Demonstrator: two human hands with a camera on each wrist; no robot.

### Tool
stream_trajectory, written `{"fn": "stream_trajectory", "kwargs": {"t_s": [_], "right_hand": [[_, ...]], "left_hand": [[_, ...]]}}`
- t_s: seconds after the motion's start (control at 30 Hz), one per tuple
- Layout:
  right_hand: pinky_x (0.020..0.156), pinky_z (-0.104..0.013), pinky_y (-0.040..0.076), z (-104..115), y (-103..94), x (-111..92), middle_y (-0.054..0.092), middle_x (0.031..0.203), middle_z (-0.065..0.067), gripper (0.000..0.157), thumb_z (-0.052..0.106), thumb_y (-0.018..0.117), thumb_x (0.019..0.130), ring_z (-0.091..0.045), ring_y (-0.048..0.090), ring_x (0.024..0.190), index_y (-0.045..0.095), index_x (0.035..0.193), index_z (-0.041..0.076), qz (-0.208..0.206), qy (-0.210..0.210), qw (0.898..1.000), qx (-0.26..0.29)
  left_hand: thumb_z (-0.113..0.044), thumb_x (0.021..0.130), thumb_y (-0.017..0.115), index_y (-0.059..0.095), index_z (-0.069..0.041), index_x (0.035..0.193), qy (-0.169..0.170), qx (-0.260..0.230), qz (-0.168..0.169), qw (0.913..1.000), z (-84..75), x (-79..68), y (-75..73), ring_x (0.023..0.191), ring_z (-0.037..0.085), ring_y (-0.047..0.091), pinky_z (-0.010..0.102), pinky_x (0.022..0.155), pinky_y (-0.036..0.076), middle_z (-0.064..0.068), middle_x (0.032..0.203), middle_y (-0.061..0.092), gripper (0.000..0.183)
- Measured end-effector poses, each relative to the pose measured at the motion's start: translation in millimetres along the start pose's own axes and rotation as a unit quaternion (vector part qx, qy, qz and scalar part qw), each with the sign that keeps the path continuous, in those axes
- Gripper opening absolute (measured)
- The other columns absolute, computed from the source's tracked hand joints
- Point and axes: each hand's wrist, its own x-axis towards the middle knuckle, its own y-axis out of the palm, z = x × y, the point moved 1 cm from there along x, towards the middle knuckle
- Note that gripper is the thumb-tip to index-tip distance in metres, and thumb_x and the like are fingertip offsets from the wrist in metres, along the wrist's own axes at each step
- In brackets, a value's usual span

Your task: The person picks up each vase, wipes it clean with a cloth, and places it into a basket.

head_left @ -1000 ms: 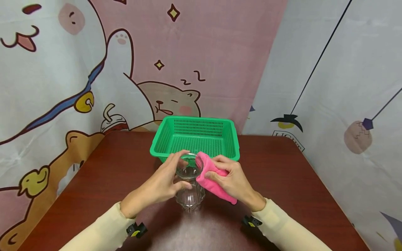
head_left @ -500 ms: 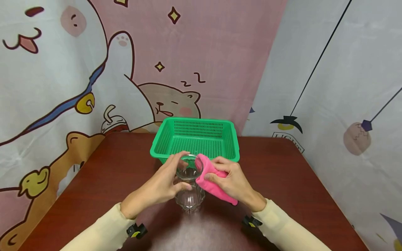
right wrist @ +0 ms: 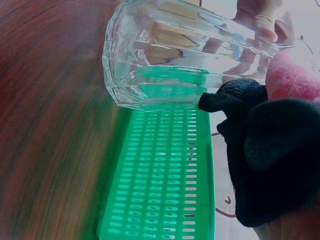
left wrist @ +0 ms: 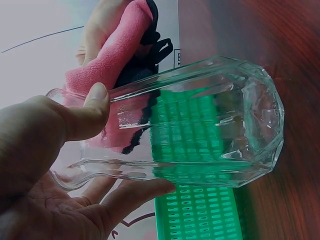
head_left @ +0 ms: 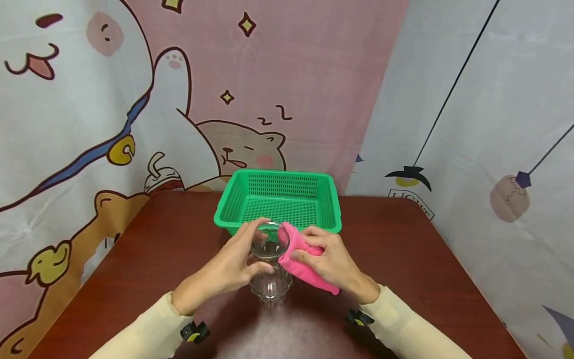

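Note:
A clear glass vase (head_left: 271, 286) with a faceted body and round open mouth is near the middle of the head view, in front of the basket. My left hand (head_left: 230, 259) grips its neck, thumb on the near side and fingers round the far side. From the right, my right hand (head_left: 334, 257) pinches a folded pink cloth (head_left: 305, 269) at the vase's rim, with a bit of pink showing through the glass. In the right wrist view the cloth's dark underside (right wrist: 280, 155) hides most of that hand. Whether the vase's base (left wrist: 265, 120) touches the table cannot be told.
Just behind the vase stands a green slotted plastic basket (head_left: 332, 199) on the dark reddish-brown table (head_left: 390, 239). A printed cartoon curtain (head_left: 323, 89) hangs behind and beside the table.
Both hands, the vase and the cloth keep nearly the same places. The whole head view has shifted down slightly.

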Motion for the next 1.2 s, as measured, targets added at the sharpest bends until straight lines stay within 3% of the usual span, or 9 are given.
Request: {"fn": "stream_trajectory", "kwargs": {"t_s": [0.23,0.53,0.93,1.2], "right_hand": [[0.076,-0.025,0.062,-2.8,3.8,0.8,0.081,0.111,0.001,0.019,0.016,0.098,0.097,-0.014,0.072,0.104,0.094,0.115,0.016,0.0,-0.008,1.0,-0.013],[0.089,-0.028,0.065,-1.3,6.0,0.3,0.08,0.113,0.007,0.02,0.025,0.099,0.096,-0.014,0.074,0.109,0.095,0.113,0.016,0.033,-0.011,0.995,-0.088],[0.083,-0.026,0.064,-2.1,4.7,-2.0,0.081,0.114,0.0,0.042,0.024,0.101,0.093,-0.015,0.076,0.104,0.09,0.131,0.011,0.067,-0.013,0.989,-0.133],[0.08,-0.023,0.063,-7.8,3.6,-5.5,0.081,0.112,-0.002,0.04,0.025,0.099,0.096,-0.01,0.072,0.099,0.089,0.131,0.008,0.095,-0.009,0.982,-0.161]], "left_hand": [[-0.011,0.096,0.097,0.039,-0.011,0.173,0.0,-0.002,-0.001,1.0,0.5,-0.8,-0.4,0.133,0.04,0.071,0.04,0.093,0.07,0.023,0.148,0.065,0.097],[-0.01,0.096,0.097,0.038,-0.008,0.173,0.007,0.004,-0.005,1.0,-0.2,-1.6,0.2,0.13,0.04,0.072,0.043,0.091,0.07,0.023,0.146,0.065,0.097],[-0.01,0.095,0.098,0.038,-0.009,0.173,0.002,0.003,-0.003,1.0,0.4,-2.3,0.1,0.131,0.041,0.071,0.04,0.092,0.069,0.022,0.146,0.065,0.098],[-0.009,0.095,0.098,0.037,-0.009,0.174,0.002,-0.007,0.0,1.0,0.2,-0.1,0.6,0.129,0.04,0.07,0.042,0.091,0.071,0.023,0.145,0.065,0.099]]}}
